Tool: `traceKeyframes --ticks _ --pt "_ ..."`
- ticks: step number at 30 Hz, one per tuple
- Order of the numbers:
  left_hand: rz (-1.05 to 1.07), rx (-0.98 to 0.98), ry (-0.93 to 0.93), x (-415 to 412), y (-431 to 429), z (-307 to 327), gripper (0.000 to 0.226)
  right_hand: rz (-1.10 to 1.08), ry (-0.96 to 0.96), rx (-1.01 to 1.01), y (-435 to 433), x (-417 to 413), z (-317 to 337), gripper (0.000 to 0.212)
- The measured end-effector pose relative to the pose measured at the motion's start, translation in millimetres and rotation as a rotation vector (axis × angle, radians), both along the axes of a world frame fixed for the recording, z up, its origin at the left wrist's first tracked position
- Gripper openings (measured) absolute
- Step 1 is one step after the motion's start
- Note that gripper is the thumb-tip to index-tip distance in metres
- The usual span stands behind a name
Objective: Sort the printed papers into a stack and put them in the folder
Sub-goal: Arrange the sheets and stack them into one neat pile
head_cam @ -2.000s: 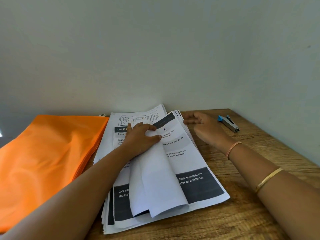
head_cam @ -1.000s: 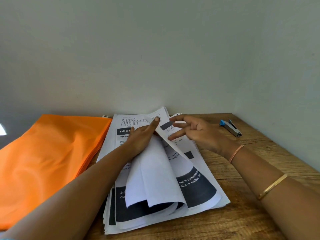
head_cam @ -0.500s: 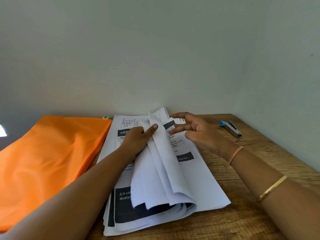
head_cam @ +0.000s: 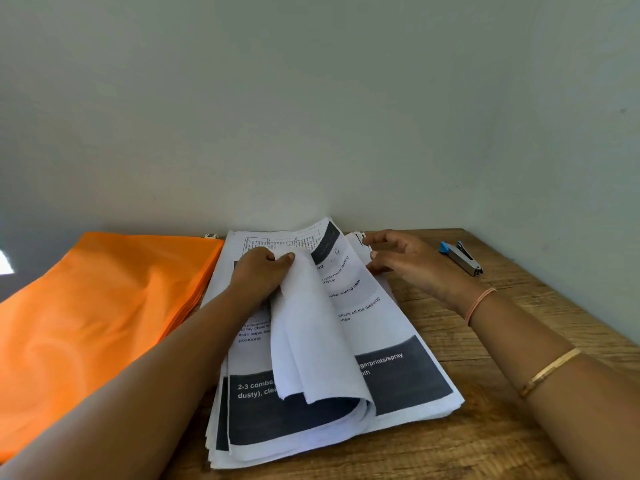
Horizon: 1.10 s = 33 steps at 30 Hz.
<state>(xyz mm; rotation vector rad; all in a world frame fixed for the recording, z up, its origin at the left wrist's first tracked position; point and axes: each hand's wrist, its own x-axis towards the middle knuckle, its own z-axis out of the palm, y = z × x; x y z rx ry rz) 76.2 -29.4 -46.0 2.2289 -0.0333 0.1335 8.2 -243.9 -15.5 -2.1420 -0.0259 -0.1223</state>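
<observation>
A thick stack of printed papers (head_cam: pixel 398 372) with white text areas and dark grey bands lies on the wooden table (head_cam: pixel 485 438). My left hand (head_cam: pixel 259 271) holds several sheets folded back to the left, thumb and fingers pinching their curled top corner. My right hand (head_cam: pixel 405 261) hovers at the stack's far right corner, fingers spread and slightly bent, fingertips touching the sheet edges there. The orange folder (head_cam: pixel 104 313) lies flat to the left of the stack, its edge tucked against the papers.
A blue and metal stapler (head_cam: pixel 460 258) lies on the table at the far right, near the wall. The wall rises directly behind the papers. Bare wood shows to the right of and in front of the stack.
More sheets have been flipped over to the left into my left hand's fold. A new page with a dark bottom band now lies on top. My right hand moved back to the far right corner.
</observation>
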Motion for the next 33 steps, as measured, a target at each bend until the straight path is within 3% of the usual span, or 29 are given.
traceKeyframes --ticks 5,7,9,13,18,24,29,33 --pt "0.060 -0.099 0.042 4.2 8.6 0.0 0.027 0.009 0.048 -0.068 2.1 -0.8 -1.4 0.034" --pt "0.080 -0.109 0.028 2.6 8.0 -1.5 0.049 0.003 0.056 -0.070 2.5 -1.2 -1.1 0.037" --pt "0.069 -0.061 -0.028 0.8 6.8 -4.1 0.052 0.008 0.056 -0.056 2.8 -2.1 -0.2 0.037" --pt "0.004 0.219 -0.095 1.6 5.4 -12.6 0.012 -0.002 0.005 -0.026 3.8 -3.5 1.2 0.041" --pt "0.012 0.456 -0.106 1.5 2.5 -10.9 0.040 0.078 -0.051 -0.066 9.0 -5.7 3.1 0.032" --pt "0.000 0.355 -0.001 -9.7 -3.6 0.9 0.085 0.210 -0.090 -0.200 16.2 -4.9 -2.0 0.034" --pt "-0.005 0.329 0.076 -14.3 -3.5 6.2 0.093 0.293 -0.087 -0.281 26.4 -13.3 -2.5 0.046" --pt "0.002 0.218 0.143 -9.7 0.4 5.5 0.087 0.344 -0.134 -0.377 34.1 -17.3 -8.6 0.027"
